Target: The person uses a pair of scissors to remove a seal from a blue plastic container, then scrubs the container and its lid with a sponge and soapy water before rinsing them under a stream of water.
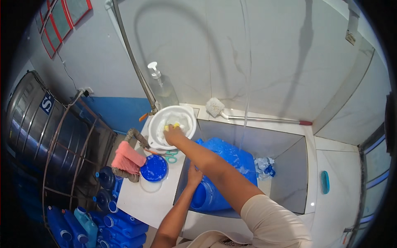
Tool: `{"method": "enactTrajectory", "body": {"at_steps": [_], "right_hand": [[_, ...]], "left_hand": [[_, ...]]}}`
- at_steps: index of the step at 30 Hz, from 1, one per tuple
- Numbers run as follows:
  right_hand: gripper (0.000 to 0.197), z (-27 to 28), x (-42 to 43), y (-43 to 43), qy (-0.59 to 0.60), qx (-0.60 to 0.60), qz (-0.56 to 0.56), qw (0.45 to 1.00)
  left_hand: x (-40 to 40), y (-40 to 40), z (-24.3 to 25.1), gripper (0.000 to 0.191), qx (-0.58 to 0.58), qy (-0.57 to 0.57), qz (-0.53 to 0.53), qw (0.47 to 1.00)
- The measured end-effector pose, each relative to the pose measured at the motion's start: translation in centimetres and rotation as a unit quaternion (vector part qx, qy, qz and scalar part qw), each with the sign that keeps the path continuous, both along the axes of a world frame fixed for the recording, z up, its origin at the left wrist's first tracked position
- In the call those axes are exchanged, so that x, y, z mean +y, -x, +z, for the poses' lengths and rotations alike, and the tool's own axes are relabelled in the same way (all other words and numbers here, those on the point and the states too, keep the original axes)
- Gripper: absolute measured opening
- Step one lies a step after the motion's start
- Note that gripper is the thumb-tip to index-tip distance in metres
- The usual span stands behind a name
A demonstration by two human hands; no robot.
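Observation:
My right hand (pixel 173 135) reaches into a white plastic basin (pixel 152 130) of sudsy water, its fingers around a yellow sponge (pixel 176 125). Below it, my left hand (pixel 195 176) grips the side of a large blue plastic water container (pixel 245 161), which lies tilted in a tiled sink (pixel 288 173). Suds dot the container, and its open round mouth (pixel 199 196) faces me. My right forearm crosses above the container and hides part of it. A thin stream of water (pixel 247 77) falls onto it.
By the basin are scissors (pixel 170 157), a blue lid (pixel 154 168), a pink towel (pixel 127 158) over a pipe, and a pump bottle (pixel 164 90). A long-handled brush (pixel 215 107) lies on the back ledge. Crumpled plastic (pixel 264 168) sits in the sink. Several blue jugs (pixel 124 226) and a steel tank (pixel 46 124) stand left.

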State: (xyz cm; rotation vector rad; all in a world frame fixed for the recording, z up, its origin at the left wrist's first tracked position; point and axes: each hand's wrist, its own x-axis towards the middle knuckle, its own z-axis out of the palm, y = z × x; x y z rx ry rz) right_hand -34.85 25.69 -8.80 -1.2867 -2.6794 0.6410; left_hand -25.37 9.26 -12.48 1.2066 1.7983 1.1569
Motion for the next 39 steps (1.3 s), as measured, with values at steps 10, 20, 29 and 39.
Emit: {"method": "enactTrajectory", "body": {"at_steps": [10, 20, 29, 39], "right_hand": [[0.031, 4.4, -3.9, -18.2, -0.132, 0.229, 0.110, 0.958], [0.027, -2.9, -7.4, -20.9, -0.227, 0.143, -0.074, 0.961], [0.015, -0.5, -8.5, -21.5, -0.157, 0.008, 0.240, 0.958], [0.017, -0.4, -7.1, -22.5, -0.106, 0.041, 0.165, 0.980]], "left_hand": [[-1.4, 2.0, 0.8, 0.030, -0.115, 0.056, 0.119, 0.985], [-0.9, 1.8, -0.7, 0.043, -0.025, 0.079, 0.127, 0.989], [-1.4, 2.3, -1.4, 0.049, -0.018, 0.108, 0.125, 0.986], [-1.4, 1.1, 1.7, 0.053, -0.011, 0.135, 0.130, 0.982]]}}
